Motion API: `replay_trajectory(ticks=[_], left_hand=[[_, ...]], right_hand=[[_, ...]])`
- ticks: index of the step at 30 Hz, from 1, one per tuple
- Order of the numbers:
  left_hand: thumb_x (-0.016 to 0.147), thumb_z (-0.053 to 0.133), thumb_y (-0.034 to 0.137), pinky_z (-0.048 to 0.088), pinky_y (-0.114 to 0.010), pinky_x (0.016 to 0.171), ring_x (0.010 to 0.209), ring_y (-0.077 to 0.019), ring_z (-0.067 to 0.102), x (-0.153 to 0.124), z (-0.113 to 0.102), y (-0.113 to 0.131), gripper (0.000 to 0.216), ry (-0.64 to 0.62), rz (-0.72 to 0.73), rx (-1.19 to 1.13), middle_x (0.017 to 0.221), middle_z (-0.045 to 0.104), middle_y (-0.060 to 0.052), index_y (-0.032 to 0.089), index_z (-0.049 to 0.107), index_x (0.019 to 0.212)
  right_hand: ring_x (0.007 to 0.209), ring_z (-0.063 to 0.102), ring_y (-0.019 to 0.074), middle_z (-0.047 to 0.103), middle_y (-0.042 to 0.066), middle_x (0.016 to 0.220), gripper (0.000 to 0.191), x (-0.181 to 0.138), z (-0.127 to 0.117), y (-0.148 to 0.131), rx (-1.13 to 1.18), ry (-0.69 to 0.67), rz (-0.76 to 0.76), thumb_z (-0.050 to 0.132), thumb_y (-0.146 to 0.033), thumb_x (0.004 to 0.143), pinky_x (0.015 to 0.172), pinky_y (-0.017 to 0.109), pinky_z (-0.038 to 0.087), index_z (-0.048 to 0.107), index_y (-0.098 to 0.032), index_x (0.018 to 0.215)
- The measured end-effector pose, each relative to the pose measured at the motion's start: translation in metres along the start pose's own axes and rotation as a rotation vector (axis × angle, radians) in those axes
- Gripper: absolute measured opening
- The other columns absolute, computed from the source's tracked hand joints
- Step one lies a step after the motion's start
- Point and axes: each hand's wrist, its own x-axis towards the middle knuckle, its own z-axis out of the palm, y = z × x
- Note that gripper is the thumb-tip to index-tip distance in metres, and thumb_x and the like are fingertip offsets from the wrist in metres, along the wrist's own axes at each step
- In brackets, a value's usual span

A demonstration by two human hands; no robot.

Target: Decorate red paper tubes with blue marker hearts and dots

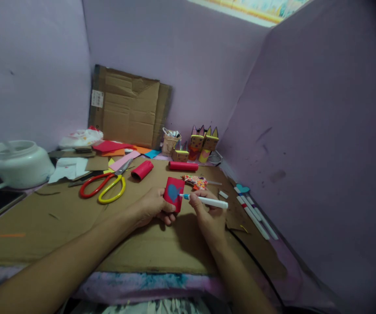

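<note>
Near the middle of the frame, the left hand holds a red piece upright, its thumb across the lower front and the other fingers closed around the side and below. A blue heart fills much of the front. The right hand, just beside it, has thumb and fingers pinched on a white marker, whose tip points at the heart's right edge (whether it is actually touching, I can't tell from here).

Beyond the hands, two red tubes lie on the cardboard mat, well apart from each other. Left of centre rest scissors, one handle red and the other yellow, blades parted slightly. Just behind the right hand is a patterned glue gun. More markers lie side by side toward the right of the frame. A white pot sits at the far left, and cat-eared figures stand upper right of centre.
</note>
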Motion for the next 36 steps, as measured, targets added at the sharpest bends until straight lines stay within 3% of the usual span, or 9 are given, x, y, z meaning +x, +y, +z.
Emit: replay_trajectory(ticks=[22,36], left_hand=[[0.053,0.063,0.01,0.048,-0.019,0.039,0.044,-0.0105,0.057,-0.0018,0.0005,0.0007,0.021,0.005,0.028,0.003,0.059,0.063,-0.002,0.012,0.055,0.072],[0.056,0.063,0.01,0.046,-0.019,0.039,0.042,-0.0114,0.056,-0.0015,0.0011,0.0019,0.023,0.006,-0.002,0.003,0.051,0.062,-0.002,0.012,0.056,0.077]], right_hand=[[0.061,0.058,0.0171,0.063,0.0,0.057,0.022,-0.0037,0.0004,-0.01,-0.003,-0.138,-0.024,0.062,-0.033,0.078,0.056,0.029,0.04,0.062,-0.02,0.06],[0.064,0.059,0.0183,0.063,0.001,0.061,0.021,-0.0009,-0.0004,-0.0031,-0.028,-0.024,-0.016,0.064,-0.036,0.078,0.064,0.032,0.044,0.065,-0.02,0.066]])
